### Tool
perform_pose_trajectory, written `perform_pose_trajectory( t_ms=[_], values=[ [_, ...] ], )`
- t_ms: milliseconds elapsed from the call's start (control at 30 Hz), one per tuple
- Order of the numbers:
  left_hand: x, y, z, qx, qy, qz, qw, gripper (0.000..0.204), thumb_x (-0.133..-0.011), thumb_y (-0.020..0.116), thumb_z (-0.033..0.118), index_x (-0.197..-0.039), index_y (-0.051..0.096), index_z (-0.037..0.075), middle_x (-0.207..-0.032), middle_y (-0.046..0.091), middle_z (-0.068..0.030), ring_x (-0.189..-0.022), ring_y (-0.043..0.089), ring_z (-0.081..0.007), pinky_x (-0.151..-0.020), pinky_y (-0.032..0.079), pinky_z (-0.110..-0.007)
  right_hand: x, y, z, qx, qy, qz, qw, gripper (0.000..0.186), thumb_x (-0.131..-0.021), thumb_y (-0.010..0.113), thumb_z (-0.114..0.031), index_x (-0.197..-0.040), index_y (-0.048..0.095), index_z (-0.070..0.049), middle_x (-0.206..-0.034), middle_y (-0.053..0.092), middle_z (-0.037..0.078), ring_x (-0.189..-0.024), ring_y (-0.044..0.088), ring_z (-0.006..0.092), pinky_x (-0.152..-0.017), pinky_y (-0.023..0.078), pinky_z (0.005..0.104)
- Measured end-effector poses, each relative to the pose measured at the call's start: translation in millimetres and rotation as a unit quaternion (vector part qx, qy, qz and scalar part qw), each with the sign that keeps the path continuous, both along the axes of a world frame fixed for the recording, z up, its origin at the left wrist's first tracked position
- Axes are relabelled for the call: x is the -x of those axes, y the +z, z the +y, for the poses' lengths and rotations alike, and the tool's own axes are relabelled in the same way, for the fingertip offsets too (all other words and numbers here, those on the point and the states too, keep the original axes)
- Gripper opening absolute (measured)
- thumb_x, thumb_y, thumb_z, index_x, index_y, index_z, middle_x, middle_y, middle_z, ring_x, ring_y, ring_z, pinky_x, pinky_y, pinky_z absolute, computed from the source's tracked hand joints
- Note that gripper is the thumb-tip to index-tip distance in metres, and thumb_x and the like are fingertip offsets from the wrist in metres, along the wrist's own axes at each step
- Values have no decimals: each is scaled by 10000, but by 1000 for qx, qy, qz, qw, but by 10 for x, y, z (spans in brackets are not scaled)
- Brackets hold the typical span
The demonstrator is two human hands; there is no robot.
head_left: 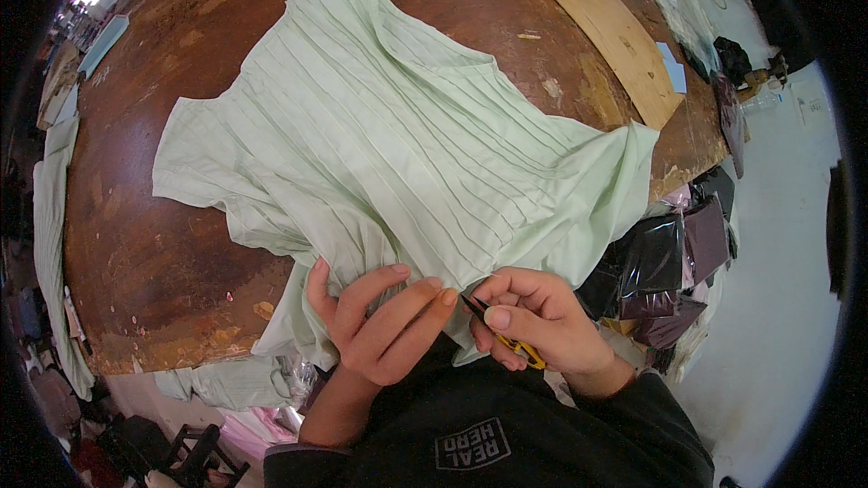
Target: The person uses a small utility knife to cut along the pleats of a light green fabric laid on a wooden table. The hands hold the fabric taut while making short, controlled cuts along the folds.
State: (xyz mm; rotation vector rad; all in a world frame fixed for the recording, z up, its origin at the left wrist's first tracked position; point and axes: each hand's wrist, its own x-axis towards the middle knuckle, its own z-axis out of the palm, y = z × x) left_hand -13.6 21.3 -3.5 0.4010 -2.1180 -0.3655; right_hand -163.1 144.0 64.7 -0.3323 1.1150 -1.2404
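A pale mint-green garment with long pleats (362, 126) is spread over the table, its lower part bunched at the near edge. My left hand (382, 321) grips that bunched fabric, thumb and fingertips at a pleated seam. Just to its right, my right hand (538, 330) is closed on small thread snips with yellow handles (522, 351). The dark blades point up and left, close to the seam beside my left fingertips; whether they touch a thread is too small to tell.
The worn wooden table (145, 280) bears a plywood board (619, 45) at the back right and folded fabric (54, 217) along its left side. Dark bagged items (655, 262) are piled below the right edge. A black stool (199, 452) stands at lower left.
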Motion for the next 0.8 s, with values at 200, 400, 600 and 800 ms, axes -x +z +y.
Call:
perform_pose_trajectory(
  t_ms=[200, 400, 600, 800],
  values=[
    [-15, 14, 3, -3, 1, -8, 1000, 122, -755, 726, 192, -873, 712, 218, -922, 663, 93, -910, 608, -157, -1093, 228, -561, -1, -7, -14, 3, 1, 5, 1000, 203, -992, 543, -151, -1114, 539, 11, -778, 620, 69, -497, 500, 74, -425, 364, 211],
    [-7, 8, 6, -7, 0, -2, 1000, 130, -751, 731, 191, -876, 712, 221, -928, 665, 94, -914, 607, -156, -1096, 225, -560, 11, -37, 3, 15, 0, -2, 1000, 209, -989, 548, -149, -1121, 535, 13, -783, 623, 76, -496, 500, 76, -423, 362, 209],
    [-26, 6, 8, -9, -1, -6, 1000, 150, -739, 741, 194, -884, 717, 224, -927, 670, 96, -909, 610, -156, -1099, 222, -554, 6, -52, -10, 16, 5, 0, 1000, 203, -988, 548, -144, -1117, 537, 13, -784, 626, 78, -496, 498, 75, -423, 361, 209],
    [-19, -10, 11, -11, 1, 2, 1000, 147, -736, 742, 193, -879, 720, 224, -927, 673, 98, -905, 610, -155, -1103, 219, -547, 5, -73, 6, 22, -1, -10, 1000, 201, -988, 547, -144, -1115, 538, 12, -783, 628, 80, -497, 502, 78, -426, 366, 213]
  ],
)
